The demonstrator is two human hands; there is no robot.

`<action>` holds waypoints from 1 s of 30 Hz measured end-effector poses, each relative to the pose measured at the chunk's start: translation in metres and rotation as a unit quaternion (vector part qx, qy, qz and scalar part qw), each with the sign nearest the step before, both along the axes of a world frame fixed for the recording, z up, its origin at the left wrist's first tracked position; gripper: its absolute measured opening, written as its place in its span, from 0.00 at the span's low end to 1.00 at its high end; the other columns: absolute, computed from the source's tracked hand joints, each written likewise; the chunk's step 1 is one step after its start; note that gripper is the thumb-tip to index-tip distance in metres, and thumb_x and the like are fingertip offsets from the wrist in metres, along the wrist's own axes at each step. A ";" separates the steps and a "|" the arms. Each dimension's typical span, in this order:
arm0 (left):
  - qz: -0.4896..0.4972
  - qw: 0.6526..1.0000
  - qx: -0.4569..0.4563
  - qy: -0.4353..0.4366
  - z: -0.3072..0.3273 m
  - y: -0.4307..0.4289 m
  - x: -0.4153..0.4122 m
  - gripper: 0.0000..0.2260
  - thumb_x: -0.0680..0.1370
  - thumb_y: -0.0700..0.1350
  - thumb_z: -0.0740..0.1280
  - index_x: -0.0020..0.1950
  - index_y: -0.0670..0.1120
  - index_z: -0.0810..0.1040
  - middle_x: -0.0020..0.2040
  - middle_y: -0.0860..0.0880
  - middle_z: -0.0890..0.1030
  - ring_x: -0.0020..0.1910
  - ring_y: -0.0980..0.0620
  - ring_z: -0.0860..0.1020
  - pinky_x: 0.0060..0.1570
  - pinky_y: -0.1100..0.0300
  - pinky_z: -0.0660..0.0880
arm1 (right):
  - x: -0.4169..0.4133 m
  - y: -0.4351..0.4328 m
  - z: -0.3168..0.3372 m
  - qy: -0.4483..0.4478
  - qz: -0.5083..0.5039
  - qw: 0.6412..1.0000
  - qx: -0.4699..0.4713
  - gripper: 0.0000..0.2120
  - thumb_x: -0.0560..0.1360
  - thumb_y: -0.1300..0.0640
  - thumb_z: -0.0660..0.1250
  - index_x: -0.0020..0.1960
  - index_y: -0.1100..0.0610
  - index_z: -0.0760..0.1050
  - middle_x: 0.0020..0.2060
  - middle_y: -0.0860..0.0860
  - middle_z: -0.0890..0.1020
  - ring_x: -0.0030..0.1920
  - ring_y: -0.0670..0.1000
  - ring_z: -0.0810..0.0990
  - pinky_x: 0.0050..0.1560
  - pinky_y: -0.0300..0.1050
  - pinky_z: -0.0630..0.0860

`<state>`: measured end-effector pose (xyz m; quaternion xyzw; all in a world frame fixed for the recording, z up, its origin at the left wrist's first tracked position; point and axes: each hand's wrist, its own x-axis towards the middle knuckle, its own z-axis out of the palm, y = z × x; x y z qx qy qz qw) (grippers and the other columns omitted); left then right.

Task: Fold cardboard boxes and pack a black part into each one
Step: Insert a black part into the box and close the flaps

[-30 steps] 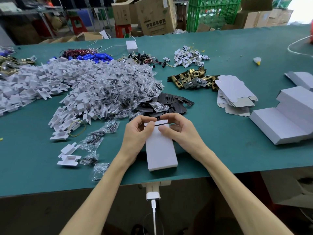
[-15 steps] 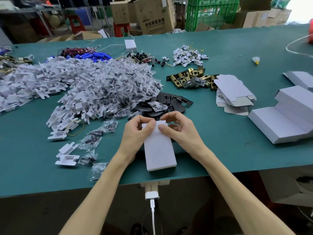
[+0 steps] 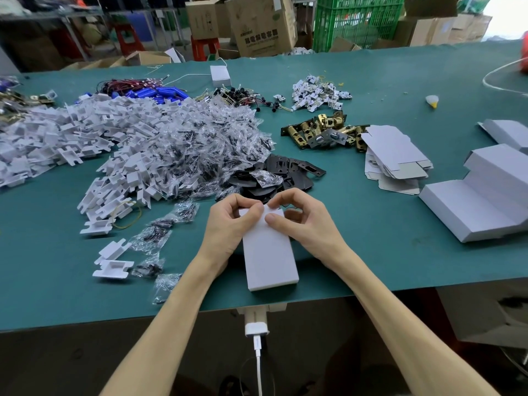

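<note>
1. The box [image 3: 270, 252] lies flat on the counter [image 3: 371, 241]. Its far end sits between the two hands, and its near end reaches back toward the person and the counter's edge.
2. A second ago the flap at the far end stands off the box with a dark gap behind it. Now that gap is gone and the flap sits flush under the thumbs.
3. I judge the far end tucked shut, so this box looks all but finished. Whether a black part is inside cannot be seen.
4. The left hand [image 3: 228, 224] grips the far left corner, with its fingers curled over the end and its thumb pressing on the top face.
5. The right hand [image 3: 304, 221] grips the far right corner. Its thumb lies flat on the top face, its forefinger hooks over the far edge, and the other fingers curl beside the box.
6. The hands are close together, with the thumbs nearly meeting, and both are clamped on the box.
7. The black parts [image 3: 281, 172] lie in a heap just beyond the fingertips.
8. Flat blanks [image 3: 397, 155] lie beyond and to the right of the right hand. Further right is a stepped white stack [image 3: 485, 201], probably boxes already packed.
9. Clear bags [image 3: 194, 150] are piled beyond and to the left of the left hand, and white inserts [image 3: 57, 132] spread further left.
</note>
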<state>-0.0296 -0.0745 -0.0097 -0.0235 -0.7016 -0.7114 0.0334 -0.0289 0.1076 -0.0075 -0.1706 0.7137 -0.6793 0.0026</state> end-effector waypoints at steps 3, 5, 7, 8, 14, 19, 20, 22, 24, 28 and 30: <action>0.002 1.000 -0.002 -0.003 0.001 0.000 0.000 0.12 0.72 0.49 0.75 0.47 0.41 0.81 0.44 0.45 0.84 0.41 0.48 0.81 0.40 0.53 0.78 | 0.001 -0.001 0.001 0.000 -0.007 1.000 -0.002 0.06 0.78 0.59 0.74 0.53 0.56 0.79 0.49 0.51 0.83 0.43 0.53 0.81 0.44 0.50 0.77; 0.001 1.000 -0.012 -0.005 0.001 0.001 0.001 0.11 0.72 0.49 0.75 0.47 0.42 0.81 0.45 0.44 0.84 0.42 0.48 0.80 0.41 0.52 0.78 | 0.000 -0.001 0.001 0.005 -0.020 1.000 0.005 0.01 0.80 0.61 0.69 0.52 0.56 0.79 0.47 0.50 0.84 0.45 0.49 0.81 0.45 0.49 0.78; -0.003 1.000 -0.018 -0.006 0.002 0.001 0.002 0.10 0.72 0.50 0.74 0.46 0.44 0.81 0.45 0.45 0.83 0.42 0.48 0.79 0.40 0.54 0.77 | 0.000 -0.002 0.001 0.005 -0.040 0.999 0.017 0.05 0.82 0.62 0.66 0.51 0.56 0.80 0.46 0.49 0.84 0.45 0.47 0.81 0.46 0.51 0.79; -0.005 1.000 -0.020 -0.005 0.002 0.001 0.002 0.10 0.72 0.50 0.74 0.46 0.44 0.81 0.45 0.45 0.83 0.42 0.48 0.79 0.40 0.55 0.77 | -0.001 -0.002 0.002 0.001 -0.047 0.999 0.018 0.06 0.82 0.63 0.65 0.52 0.56 0.79 0.46 0.49 0.84 0.45 0.47 0.81 0.45 0.50 0.79; -0.017 1.000 -0.027 -0.002 0.003 0.003 0.003 0.09 0.72 0.49 0.73 0.45 0.44 0.81 0.45 0.44 0.82 0.42 0.47 0.78 0.41 0.53 0.75 | 0.000 -0.002 0.004 -0.037 -0.060 0.997 -0.011 0.08 0.80 0.67 0.64 0.55 0.59 0.80 0.46 0.52 0.84 0.41 0.45 0.81 0.34 0.40 0.78; -0.020 0.999 -0.034 -0.001 0.001 0.002 0.001 0.09 0.73 0.50 0.73 0.46 0.45 0.81 0.46 0.43 0.82 0.42 0.49 0.78 0.40 0.56 0.76 | -0.001 -0.002 0.004 -0.057 -0.060 0.996 -0.020 0.07 0.79 0.68 0.64 0.50 0.63 0.80 0.42 0.47 0.84 0.39 0.48 0.81 0.34 0.46 0.81; -0.021 0.999 -0.038 0.000 0.000 0.002 0.001 0.09 0.73 0.50 0.73 0.46 0.45 0.80 0.46 0.44 0.82 0.42 0.50 0.78 0.40 0.57 0.76 | -0.001 -0.003 0.004 -0.059 -0.060 0.996 -0.020 0.07 0.79 0.68 0.64 0.50 0.63 0.80 0.42 0.47 0.84 0.39 0.48 0.80 0.34 0.46 0.81; -0.025 0.999 -0.045 0.002 -0.001 0.002 0.000 0.09 0.73 0.50 0.73 0.46 0.45 0.80 0.45 0.45 0.82 0.41 0.52 0.78 0.39 0.59 0.76 | -0.001 -0.002 0.004 -0.061 -0.059 0.996 -0.019 0.07 0.79 0.68 0.64 0.50 0.62 0.80 0.41 0.47 0.84 0.39 0.47 0.80 0.33 0.45 0.80; -0.028 0.998 -0.049 0.006 -0.002 0.002 0.000 0.09 0.73 0.50 0.73 0.46 0.46 0.80 0.44 0.47 0.82 0.40 0.54 0.78 0.37 0.61 0.75 | -0.002 -0.002 0.004 -0.061 -0.059 0.996 -0.017 0.07 0.79 0.67 0.64 0.49 0.61 0.81 0.40 0.45 0.84 0.38 0.46 0.81 0.32 0.43 0.79; -0.034 0.999 -0.041 0.008 -0.002 0.003 0.000 0.09 0.73 0.50 0.74 0.46 0.45 0.80 0.42 0.50 0.82 0.38 0.55 0.79 0.36 0.62 0.76 | -0.002 -0.002 0.003 -0.065 -0.062 0.996 -0.015 0.07 0.79 0.67 0.65 0.49 0.60 0.81 0.41 0.47 0.84 0.39 0.46 0.81 0.32 0.44 0.79; -0.038 0.999 -0.037 0.009 -0.001 0.003 0.000 0.09 0.73 0.50 0.74 0.46 0.45 0.80 0.42 0.51 0.82 0.38 0.55 0.79 0.36 0.63 0.76 | -0.002 -0.002 0.003 -0.071 -0.067 0.995 -0.026 0.07 0.79 0.67 0.65 0.51 0.59 0.80 0.42 0.51 0.83 0.38 0.47 0.80 0.32 0.44 0.79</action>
